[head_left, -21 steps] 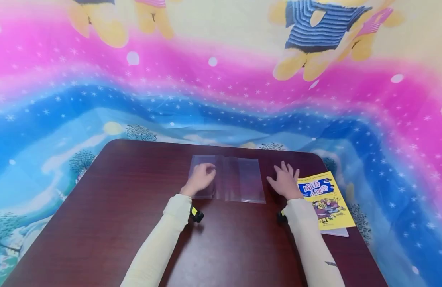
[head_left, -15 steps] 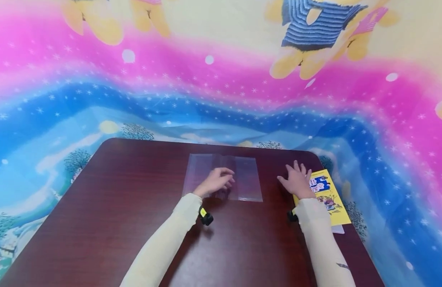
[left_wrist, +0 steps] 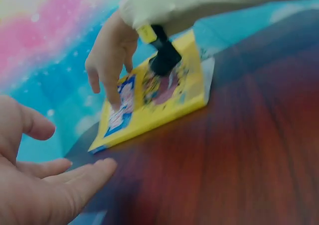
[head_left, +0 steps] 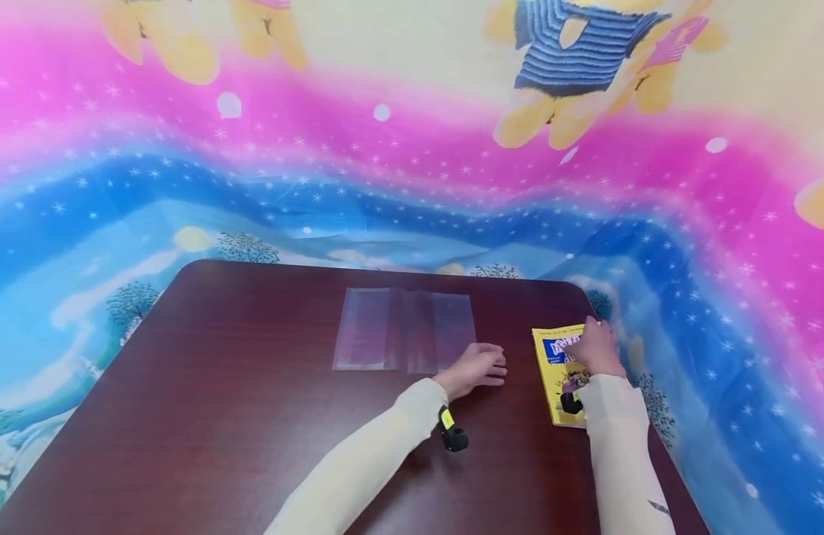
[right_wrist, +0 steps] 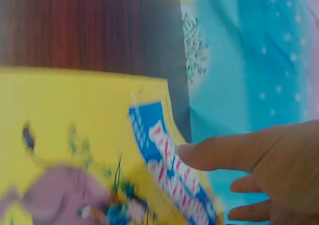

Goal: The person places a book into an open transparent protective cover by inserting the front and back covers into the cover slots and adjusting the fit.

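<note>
A yellow book (head_left: 560, 383) with a blue title block lies at the table's right side. My right hand (head_left: 597, 348) grips its right edge, thumb on the cover and the other fingers beyond the edge. In the right wrist view the thumb of my right hand (right_wrist: 259, 165) touches the title block, and the book's cover (right_wrist: 65, 105) looks bent there. My left hand (head_left: 475, 369) is left of the book, apart from it; in the left wrist view the fingers of my left hand (left_wrist: 45, 180) are spread with nothing between them. A clear plastic book cover (head_left: 368, 327) lies unfolded behind my left hand.
A pale edge (left_wrist: 209, 75) shows beneath the yellow book in the left wrist view. The dark wooden table (head_left: 218, 416) has rounded far corners. A printed cloth (head_left: 358, 186) hangs behind and beside it.
My left hand has moved right, from over the plastic book cover toward the book. My right hand has moved right, from the book's left side to its right edge. The view has shifted slightly.
</note>
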`<state>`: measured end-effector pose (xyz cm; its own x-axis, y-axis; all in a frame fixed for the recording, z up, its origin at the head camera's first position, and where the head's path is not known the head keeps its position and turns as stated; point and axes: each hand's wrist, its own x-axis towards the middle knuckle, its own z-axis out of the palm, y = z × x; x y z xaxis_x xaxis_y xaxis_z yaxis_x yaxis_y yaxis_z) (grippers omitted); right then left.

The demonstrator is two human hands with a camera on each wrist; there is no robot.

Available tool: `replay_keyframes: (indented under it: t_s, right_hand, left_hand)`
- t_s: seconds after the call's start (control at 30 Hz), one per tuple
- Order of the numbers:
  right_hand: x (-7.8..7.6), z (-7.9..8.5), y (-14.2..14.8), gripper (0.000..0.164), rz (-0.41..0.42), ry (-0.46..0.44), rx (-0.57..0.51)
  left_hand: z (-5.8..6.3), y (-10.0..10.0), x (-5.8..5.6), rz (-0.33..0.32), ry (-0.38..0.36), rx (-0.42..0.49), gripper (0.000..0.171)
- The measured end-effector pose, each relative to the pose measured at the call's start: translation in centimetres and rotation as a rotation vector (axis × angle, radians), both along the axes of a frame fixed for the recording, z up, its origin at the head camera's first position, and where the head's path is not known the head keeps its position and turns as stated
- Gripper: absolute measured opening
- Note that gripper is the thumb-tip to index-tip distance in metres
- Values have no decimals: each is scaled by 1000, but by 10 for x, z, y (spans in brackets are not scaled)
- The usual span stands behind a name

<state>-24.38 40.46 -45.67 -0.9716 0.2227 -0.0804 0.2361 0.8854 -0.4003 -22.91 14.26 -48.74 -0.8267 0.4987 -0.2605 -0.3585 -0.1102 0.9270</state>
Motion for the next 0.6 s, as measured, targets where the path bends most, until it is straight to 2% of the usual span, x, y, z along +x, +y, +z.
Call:
replay_keyframes:
  t_s: [0.1, 0.2, 0.33, 0.43, 0.5, 0.6]
  right_hand:
    - [6, -2, 10, 74, -49, -28, -41]
    - [12, -2, 21, 64, -83, -107, -120]
    - [19, 2, 37, 70, -114, -248, -302]
    - [21, 5, 44, 73, -124, -295, -408]
    - [22, 6, 45, 71, -131, -308, -433]
    - [23, 7, 45, 70, -136, -319, -392]
  left_hand:
    - [-1, 17, 4, 41, -61, -6, 36]
    - [0, 33, 6, 91, -111, -34, 32]
    - [3, 52, 7, 144, -156, -54, 42]
    - [3, 63, 8, 171, -185, -36, 48]
    - [2, 70, 8, 190, -192, -9, 51]
    - [-1, 79, 11, 225, -204, 24, 53]
